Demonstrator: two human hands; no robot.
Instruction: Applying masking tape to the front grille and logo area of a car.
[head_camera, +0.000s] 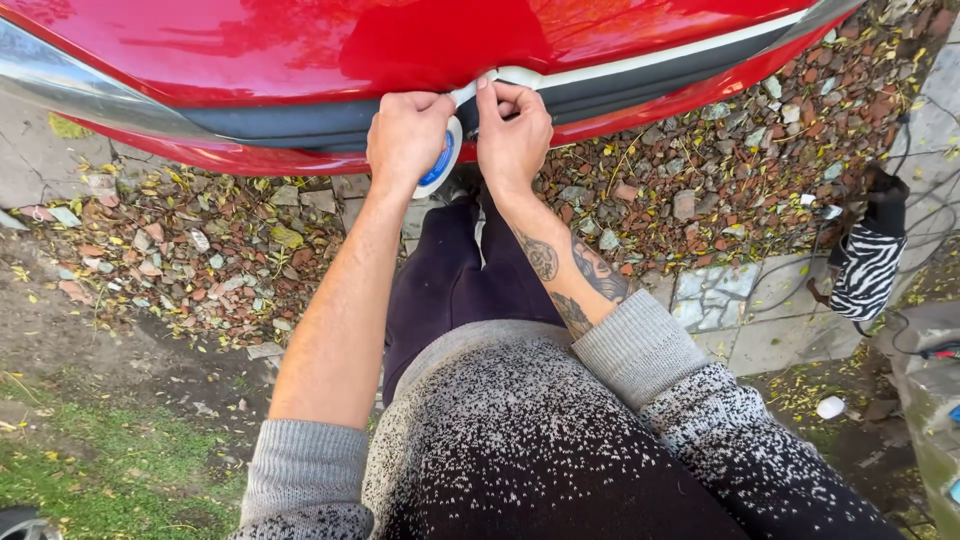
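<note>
A red car body (300, 50) with a dark trim strip (290, 122) fills the top of the head view. A line of white masking tape (660, 62) runs along the trim's upper edge to the right. My left hand (405, 135) is closed around a roll of white tape with a blue core (442, 160), held against the trim. My right hand (512, 130) sits just beside it, its fingertips pressing the tape's free end (478, 85) onto the car. My dark trousers and speckled grey sweater are below.
Broken bricks, stones and yellow leaves (720, 170) cover the ground under the car. A zebra-striped object (865, 270) with black cables lies at the right, near paving slabs (740, 300). A small white object (830, 407) is lower right. Grass (90, 470) is lower left.
</note>
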